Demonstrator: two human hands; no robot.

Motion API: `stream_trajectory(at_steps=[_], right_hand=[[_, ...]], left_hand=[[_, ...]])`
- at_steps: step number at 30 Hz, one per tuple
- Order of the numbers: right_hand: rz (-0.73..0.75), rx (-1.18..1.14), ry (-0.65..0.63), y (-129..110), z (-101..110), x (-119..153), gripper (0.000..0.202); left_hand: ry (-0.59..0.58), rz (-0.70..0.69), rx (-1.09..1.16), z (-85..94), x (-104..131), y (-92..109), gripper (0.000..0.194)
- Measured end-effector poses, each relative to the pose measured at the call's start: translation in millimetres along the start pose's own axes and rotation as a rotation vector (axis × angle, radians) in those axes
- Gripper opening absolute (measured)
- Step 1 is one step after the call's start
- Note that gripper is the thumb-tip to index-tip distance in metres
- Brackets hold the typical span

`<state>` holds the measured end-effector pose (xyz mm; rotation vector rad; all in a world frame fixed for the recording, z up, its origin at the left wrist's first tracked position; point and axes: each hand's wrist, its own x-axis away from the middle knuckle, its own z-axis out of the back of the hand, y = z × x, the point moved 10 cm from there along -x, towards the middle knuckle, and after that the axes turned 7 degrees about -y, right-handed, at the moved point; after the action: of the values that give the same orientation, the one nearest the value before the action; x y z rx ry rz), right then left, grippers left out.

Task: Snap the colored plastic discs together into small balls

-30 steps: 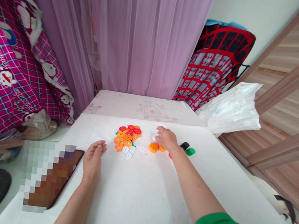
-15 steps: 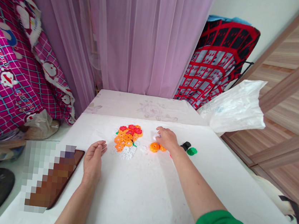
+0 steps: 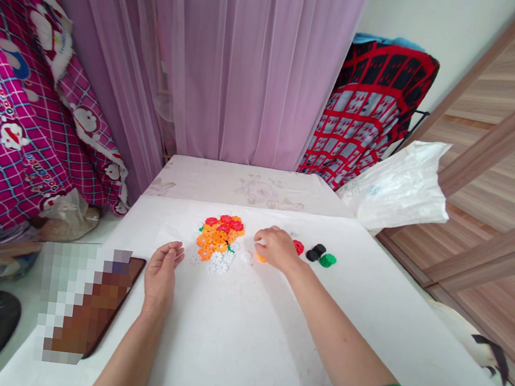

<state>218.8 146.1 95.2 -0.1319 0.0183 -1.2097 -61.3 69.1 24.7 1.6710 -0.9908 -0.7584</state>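
Note:
My left hand [image 3: 162, 275] rests on the table beside the mixed pile, with fingers curled and thumb against them. A pale sliver shows at the fingertips, too small to name. The pile holds orange snowflake discs [image 3: 212, 242], red snowflake discs [image 3: 226, 222] and white snowflake discs [image 3: 220, 263]. My right hand [image 3: 276, 248] hovers right of it, thumb and fingers bent but apart. Below its fingers an orange disc [image 3: 261, 257] is partly hidden, and a loose white disc [image 3: 246, 257] lies just left. Past the hand are red discs [image 3: 298, 248], black discs [image 3: 316, 252] and green discs [image 3: 328, 260].
A phone-like slab [image 3: 109, 306], partly blurred out, lies at the table's left edge. Beyond the white tabletop [image 3: 230, 351] hangs a purple curtain [image 3: 262, 69]. A white plastic bag [image 3: 397, 187] stands at the back right corner, near a wooden wardrobe [image 3: 511, 166].
My right hand has moved left toward the mixed pile, uncovering the red discs and covering most of the orange ones. My left hand has stayed in place. The view has shifted slightly.

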Motion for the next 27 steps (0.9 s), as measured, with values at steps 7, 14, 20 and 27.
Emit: stream_trajectory(at_steps=[7,14,20,27], right_hand=[[0.111,0.099,-0.087,-38.9,-19.6,2.8,0.020],[0.103,0.116,-0.095,-48.7,-23.5,2.5,0.025],[-0.041,-0.048,-0.023,-8.2,-1.2,-4.5,0.037],[-0.179,-0.048,0.035,59.2,29.7,-18.0,0.038]], left_hand=[[0.003,0.004,0.016,0.4,-0.5,0.0,0.027],[0.012,0.019,0.053,-0.2,0.4,-0.7,0.025],[0.017,0.016,0.057,0.9,0.8,-1.1,0.025],[0.028,0.004,0.033,1.5,0.1,-1.9,0.026]])
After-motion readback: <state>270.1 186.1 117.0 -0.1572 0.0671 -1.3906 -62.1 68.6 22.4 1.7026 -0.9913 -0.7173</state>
